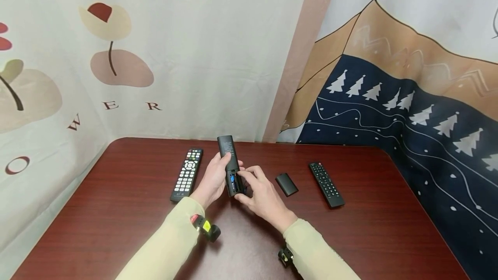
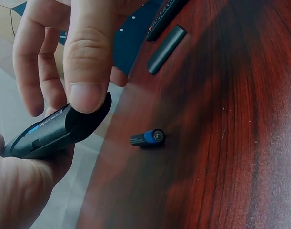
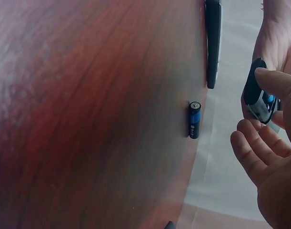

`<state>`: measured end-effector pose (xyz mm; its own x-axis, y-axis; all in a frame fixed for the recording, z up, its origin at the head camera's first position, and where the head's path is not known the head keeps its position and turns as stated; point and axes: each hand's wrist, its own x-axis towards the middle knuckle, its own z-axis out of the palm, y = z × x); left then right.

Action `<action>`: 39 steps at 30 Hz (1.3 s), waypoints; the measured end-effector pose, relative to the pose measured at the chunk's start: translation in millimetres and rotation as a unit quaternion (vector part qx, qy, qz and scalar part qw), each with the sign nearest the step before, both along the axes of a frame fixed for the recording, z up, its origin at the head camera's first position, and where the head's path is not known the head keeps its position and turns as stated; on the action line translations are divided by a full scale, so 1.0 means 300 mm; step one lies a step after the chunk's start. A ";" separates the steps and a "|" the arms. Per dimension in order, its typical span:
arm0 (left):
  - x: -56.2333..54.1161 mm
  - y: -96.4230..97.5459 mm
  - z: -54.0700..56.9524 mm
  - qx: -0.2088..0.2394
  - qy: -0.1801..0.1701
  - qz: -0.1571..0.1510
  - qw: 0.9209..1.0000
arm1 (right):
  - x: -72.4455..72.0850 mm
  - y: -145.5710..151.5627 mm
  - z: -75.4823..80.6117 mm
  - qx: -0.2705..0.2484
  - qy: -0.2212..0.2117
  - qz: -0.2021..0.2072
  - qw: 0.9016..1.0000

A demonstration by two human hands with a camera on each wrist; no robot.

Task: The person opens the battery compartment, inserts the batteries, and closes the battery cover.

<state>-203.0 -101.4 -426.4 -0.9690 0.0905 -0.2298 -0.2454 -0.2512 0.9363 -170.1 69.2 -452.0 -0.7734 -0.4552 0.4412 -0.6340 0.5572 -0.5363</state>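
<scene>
My left hand (image 1: 212,180) grips a black remote control (image 1: 225,144) back side up, raised over the table. Its battery compartment lies uncovered at the near end, with a blue-and-black battery (image 1: 232,179) inside. My right hand (image 1: 264,195) holds that near end: the thumb (image 2: 85,95) presses on the end edge, while the index finger reaches the compartment's side. The other right fingers stand free of the remote. A second blue-and-black battery (image 3: 194,120) lies on the table below the hands. To the right of my right hand lies a black battery cover (image 1: 286,184).
A remote with light buttons (image 1: 186,175) lies left of my left hand. Another black remote (image 1: 327,185) rests right of the cover. The dark red wooden table (image 1: 373,228) ends at printed curtains (image 1: 214,55) behind and at the sides.
</scene>
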 end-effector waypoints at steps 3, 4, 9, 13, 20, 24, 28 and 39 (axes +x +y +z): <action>0.000 -0.001 -0.001 -0.005 0.003 -0.001 1.000 | -0.002 0.004 -0.002 0.000 -0.001 -0.005 1.000; 0.000 -0.001 -0.001 -0.006 0.003 -0.002 1.000 | -0.003 0.006 -0.003 0.001 0.000 -0.007 1.000; 0.000 -0.004 0.003 -0.005 0.007 -0.005 1.000 | -0.006 0.011 -0.003 0.006 0.006 -0.014 1.000; 0.000 -0.006 0.006 0.001 0.008 0.000 1.000 | -0.010 0.017 -0.005 0.015 0.003 -0.027 1.000; -0.001 -0.010 0.005 0.005 0.015 0.001 1.000 | -0.015 0.032 -0.008 0.030 -0.009 -0.044 0.999; 0.002 -0.015 0.007 0.003 0.012 0.001 1.000 | -0.016 0.038 -0.013 0.042 -0.017 -0.052 0.998; 0.001 -0.018 0.010 0.001 0.012 0.002 1.000 | -0.018 0.041 -0.016 0.055 -0.019 -0.060 0.997; 0.001 -0.018 0.017 -0.006 0.014 -0.001 1.000 | -0.023 0.039 -0.019 0.083 -0.074 -0.055 0.992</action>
<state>-202.7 -106.9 -421.4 -0.9749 0.0902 -0.2038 -0.2199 -0.2404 0.9455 -176.9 80.9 -457.6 -0.8737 -0.4204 0.2450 -0.4846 0.7071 -0.5150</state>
